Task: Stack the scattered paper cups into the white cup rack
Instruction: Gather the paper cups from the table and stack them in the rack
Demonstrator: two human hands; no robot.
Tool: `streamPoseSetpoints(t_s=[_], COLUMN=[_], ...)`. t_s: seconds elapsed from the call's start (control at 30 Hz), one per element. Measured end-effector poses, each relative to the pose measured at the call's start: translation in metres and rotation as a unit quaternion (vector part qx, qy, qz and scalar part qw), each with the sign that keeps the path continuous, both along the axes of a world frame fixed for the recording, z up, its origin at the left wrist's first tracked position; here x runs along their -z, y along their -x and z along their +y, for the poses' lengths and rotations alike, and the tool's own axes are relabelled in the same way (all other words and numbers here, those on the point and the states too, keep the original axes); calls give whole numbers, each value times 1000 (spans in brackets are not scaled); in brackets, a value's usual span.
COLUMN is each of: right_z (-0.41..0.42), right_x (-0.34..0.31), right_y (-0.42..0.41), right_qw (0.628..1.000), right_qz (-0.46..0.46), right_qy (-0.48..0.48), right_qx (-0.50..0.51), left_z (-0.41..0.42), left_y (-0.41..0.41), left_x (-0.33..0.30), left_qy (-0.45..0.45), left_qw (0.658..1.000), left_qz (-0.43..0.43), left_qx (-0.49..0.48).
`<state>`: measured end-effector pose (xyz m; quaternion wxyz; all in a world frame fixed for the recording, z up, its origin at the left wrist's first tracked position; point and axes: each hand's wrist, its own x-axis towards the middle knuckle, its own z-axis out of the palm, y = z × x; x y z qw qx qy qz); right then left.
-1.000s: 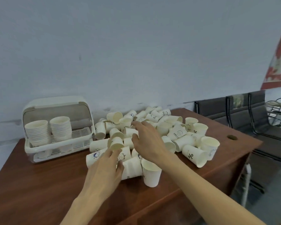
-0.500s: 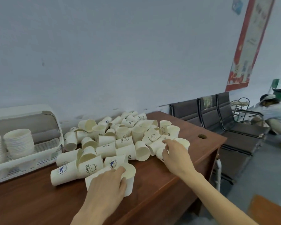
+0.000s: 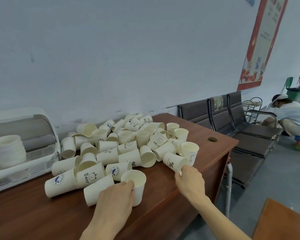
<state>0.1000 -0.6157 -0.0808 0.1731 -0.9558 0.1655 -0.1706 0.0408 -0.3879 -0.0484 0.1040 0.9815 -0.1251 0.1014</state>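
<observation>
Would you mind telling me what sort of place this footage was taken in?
Probably an office or public waiting area rather than a home: a row of linked waiting chairs stands along the wall, a red poster hangs above them, and the paper cups lie on a wooden desk.

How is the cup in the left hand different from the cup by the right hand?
The cup at the left hand stands upright, mouth up; the percent-sign cup at the right hand lies on its side. The upright cup's visible side is plain; the other shows a percent sign. Both are white paper.
</observation>
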Motion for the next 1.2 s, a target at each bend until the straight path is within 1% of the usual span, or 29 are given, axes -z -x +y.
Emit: streamPoseSetpoints(t_s=[0.27,0.4,0.63,0.77,1.03,1.2], right_z=[9,13,31,51,101,127], right_x=[10,10,-4,-22,-61,-76], right_y=[-12,-7,-3,-6,-11,-13], right_qw=[999,999,990,982,961,952], right_qz=[-3,-41,-132,-168,-213,-225], right_qy=[1,-5,14,13,50,55], right_qx=[32,36,-38,-88,-170,-199], left_z=[-2,2,14,28,67,91], left_y=[9,14,16,15,6,2], left_x=[-4,-7,-8,-18,-52,-68], left_qy=[7,14,37,54,149,176], left_qw=[1000,1000,999,997,982,971], left_qz=[-4,-8,-24,-50,-99,-150], left_qx=[10,14,8,-7,-56,-66])
